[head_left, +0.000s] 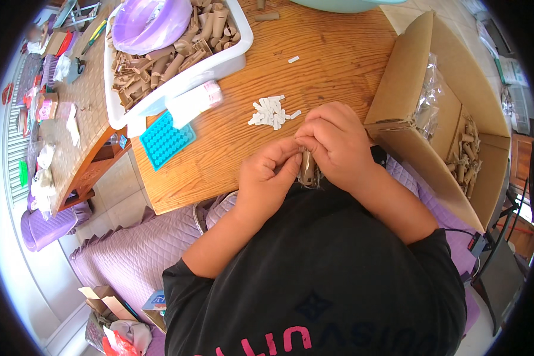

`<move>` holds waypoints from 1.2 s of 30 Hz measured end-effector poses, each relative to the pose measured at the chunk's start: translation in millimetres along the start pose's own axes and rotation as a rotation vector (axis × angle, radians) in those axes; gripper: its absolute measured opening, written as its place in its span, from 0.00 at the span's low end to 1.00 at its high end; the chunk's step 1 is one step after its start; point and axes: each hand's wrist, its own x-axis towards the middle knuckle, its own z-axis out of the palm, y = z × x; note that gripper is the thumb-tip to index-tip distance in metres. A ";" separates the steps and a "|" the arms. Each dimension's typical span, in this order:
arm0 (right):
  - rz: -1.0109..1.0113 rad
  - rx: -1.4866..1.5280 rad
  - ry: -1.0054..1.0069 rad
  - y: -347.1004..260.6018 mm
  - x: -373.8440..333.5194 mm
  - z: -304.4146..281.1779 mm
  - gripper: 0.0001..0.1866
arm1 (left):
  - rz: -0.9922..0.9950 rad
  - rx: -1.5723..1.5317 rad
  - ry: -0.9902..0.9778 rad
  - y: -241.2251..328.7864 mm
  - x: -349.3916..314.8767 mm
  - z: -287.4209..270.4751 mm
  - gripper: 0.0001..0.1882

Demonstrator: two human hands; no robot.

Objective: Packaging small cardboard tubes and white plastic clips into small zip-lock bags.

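Observation:
Close to my body, at the table's front edge, both hands meet at the top of a small brown piece in clear plastic wrapping (308,170). My left hand (264,177) pinches the wrapping from the left with thumb and fingertips. From the right, my right hand (339,145) pinches it at the top, its fingers curled. The fingers partly hide the piece, which hangs below them against my black shirt. Just beyond my hands lies a loose pile of small white strips (268,113) on the wooden table (314,77). One more strip (293,59) lies apart, farther off.
A white tub (237,59) of brown curved pieces (172,68), with a purple basin (151,24) on top, stands far left. Nearer are a blue moulded tray (167,141) and a white packet (193,104). At right, an open cardboard box (397,83) holds wrapped brown pieces (467,157).

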 end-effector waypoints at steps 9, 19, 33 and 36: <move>0.207 0.289 -0.019 1.1 -7.8 4.8 0.03 | 0.008 0.083 -0.006 1.2 -0.4 -6.4 0.09; 0.748 1.549 0.364 19.6 -15.3 -9.6 0.06 | -0.015 -0.165 0.139 -10.0 -1.4 -25.6 0.11; 0.825 0.893 -0.156 -1.9 -25.8 6.6 0.04 | -0.036 -0.133 0.160 -3.8 -2.1 -20.7 0.09; 0.865 1.044 -0.107 -1.9 -25.6 4.4 0.04 | -0.047 -0.177 0.151 -2.1 -2.4 -20.7 0.08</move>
